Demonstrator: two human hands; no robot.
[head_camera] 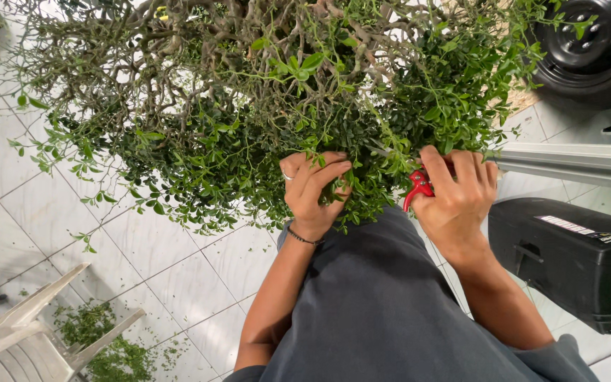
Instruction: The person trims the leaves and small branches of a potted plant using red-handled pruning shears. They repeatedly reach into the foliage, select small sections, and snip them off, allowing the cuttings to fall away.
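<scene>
A dense shrub (249, 106) with small green leaves and bare twisted branches fills the upper half of the head view. My left hand (314, 189) is closed around a tuft of its leafy twigs at the lower edge of the foliage; a ring and a thin wrist band show. Just to the right, my right hand (457, 194) grips red-handled pruning shears (419, 185). The blades point left into the leaves and are hidden there.
White floor tiles (150, 262) lie below, with a heap of cut green clippings (107, 350) beside a white plastic chair (30, 332). A black case (574, 258) stands at right under a grey metal bar (574, 163). A black wheel (595, 42) is top right.
</scene>
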